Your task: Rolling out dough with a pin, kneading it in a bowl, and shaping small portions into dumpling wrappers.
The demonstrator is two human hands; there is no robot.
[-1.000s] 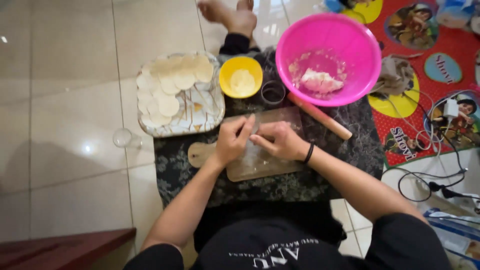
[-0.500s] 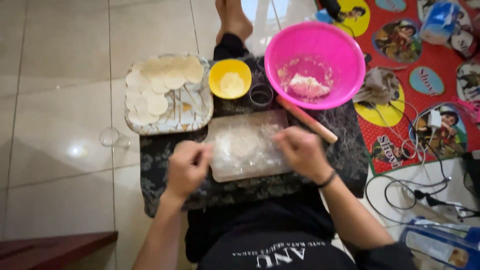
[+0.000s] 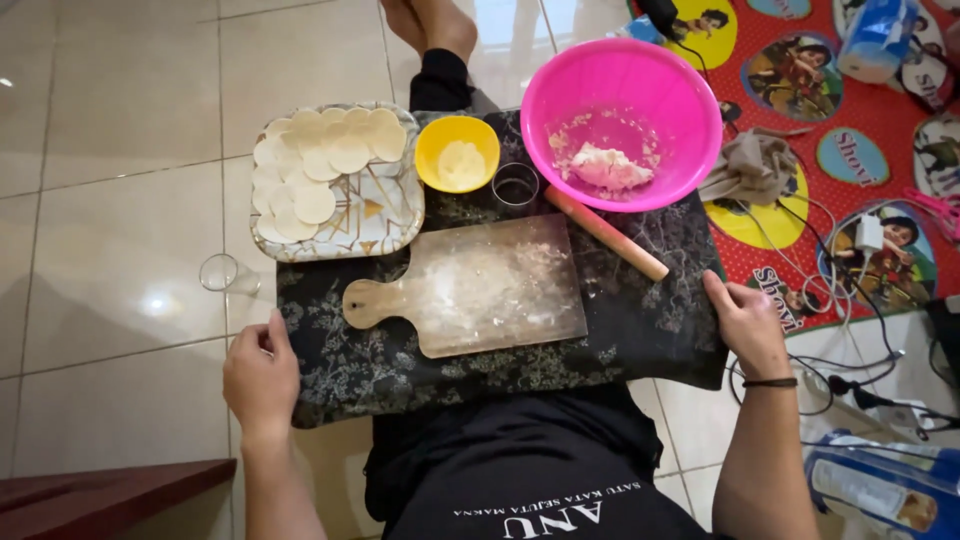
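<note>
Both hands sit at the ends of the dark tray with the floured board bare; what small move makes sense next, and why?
Probably steady the tray, then reach with the right hand for the dough in the pink bowl: the board holds only flour, and the rolling pin lies alongside.

arms bare | right wrist: thin black band (image 3: 769, 382) | black shirt (image 3: 540, 480), pale lettering

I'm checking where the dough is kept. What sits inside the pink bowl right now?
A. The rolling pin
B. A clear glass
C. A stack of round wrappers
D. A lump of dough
D: a pale lump of dough lies on the bottom of the pink bowl, with crumbs around it.
</note>
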